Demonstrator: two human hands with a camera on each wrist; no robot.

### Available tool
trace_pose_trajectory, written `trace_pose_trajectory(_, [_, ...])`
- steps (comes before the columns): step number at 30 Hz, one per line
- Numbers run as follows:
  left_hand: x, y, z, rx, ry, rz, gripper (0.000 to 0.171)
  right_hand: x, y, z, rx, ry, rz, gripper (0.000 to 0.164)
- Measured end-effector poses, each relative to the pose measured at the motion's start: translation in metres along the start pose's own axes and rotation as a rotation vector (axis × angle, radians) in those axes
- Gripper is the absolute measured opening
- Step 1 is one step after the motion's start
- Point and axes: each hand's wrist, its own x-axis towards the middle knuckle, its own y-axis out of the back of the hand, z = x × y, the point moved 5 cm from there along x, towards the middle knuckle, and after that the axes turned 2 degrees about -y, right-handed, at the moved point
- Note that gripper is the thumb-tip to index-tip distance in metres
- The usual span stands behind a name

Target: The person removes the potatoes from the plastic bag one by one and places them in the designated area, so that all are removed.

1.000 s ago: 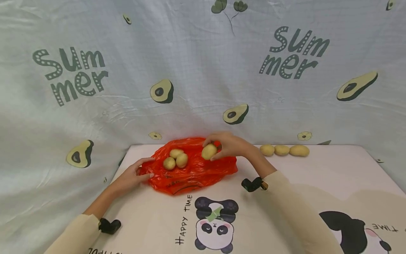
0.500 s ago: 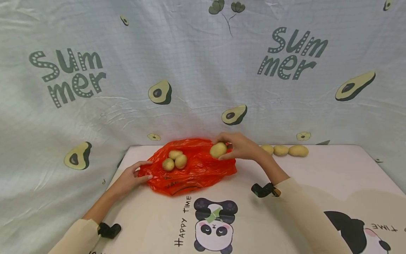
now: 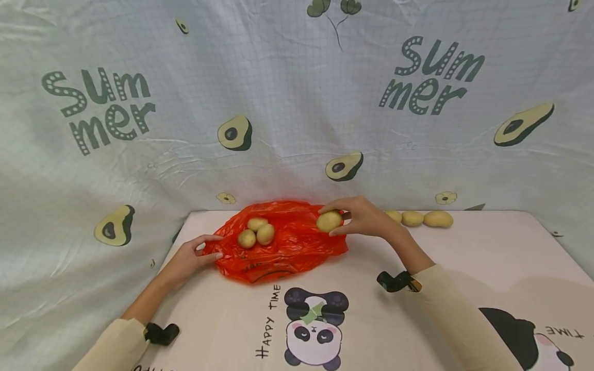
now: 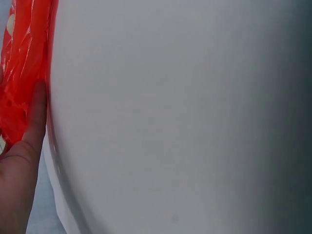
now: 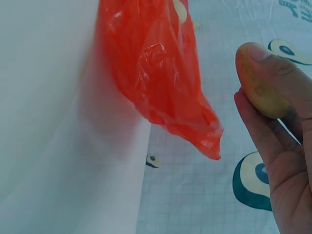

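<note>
Since a second ago the right hand (image 3: 358, 216) has moved toward the tabletop's right edge, carrying its potato (image 3: 327, 222) from over the middle of the bag (image 3: 297, 253) to the bag's right end, while the left hand (image 3: 187, 260) has stayed at the bag's left end. The potato is pinched between the right thumb and fingers, which are parted just by its width; the right wrist view shows it apart from the bag, with a gap between them. The red plastic lies crumpled toward the back left corner of the tabletop (image 3: 223, 319), close up to the back edge. The left thumb and forefinger stand well apart, touching the plastic, with part of it between them; whether they pinch it I cannot tell. Three potatoes (image 3: 265, 234) rest in a touching clump on the left half of the bag, just as before; whether inside its mouth or on top is unclear. A row of three more (image 3: 413, 218) lines the back edge, toward the back right corner, its leftmost member now partly covered by the right hand. Nearer the front edge is a panda print (image 3: 314, 337), and behind the back edge hangs a pale curtain (image 3: 278, 77) with avocado prints.
</note>
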Motion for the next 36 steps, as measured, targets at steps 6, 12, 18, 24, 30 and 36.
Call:
trace_pose_trajectory(6, [0.002,0.001,-0.001,0.033,-0.026,0.008,0.055,-0.009,0.003,0.003,0.007,-0.029,-0.007,0.049])
trace_pose_trajectory(12, [0.002,0.002,0.001,0.041,-0.015,0.009,0.055,-0.018,0.004,0.005,0.000,-0.046,0.003,0.049])
trace_pose_trajectory(18, [0.002,0.003,0.001,0.036,-0.008,0.020,0.055,-0.027,0.008,0.007,-0.005,-0.092,0.018,0.050])
trace_pose_trajectory(24, [0.001,0.005,-0.001,0.024,0.021,0.040,0.055,-0.036,0.012,0.009,-0.031,-0.091,0.038,0.050])
trace_pose_trajectory(30, [0.001,0.004,-0.003,0.015,0.047,0.036,0.055,-0.045,0.016,0.011,-0.039,-0.091,0.071,0.048])
trace_pose_trajectory(36, [0.002,0.002,-0.004,0.005,0.054,0.013,0.051,-0.054,0.021,0.013,-0.049,-0.119,0.087,0.047])
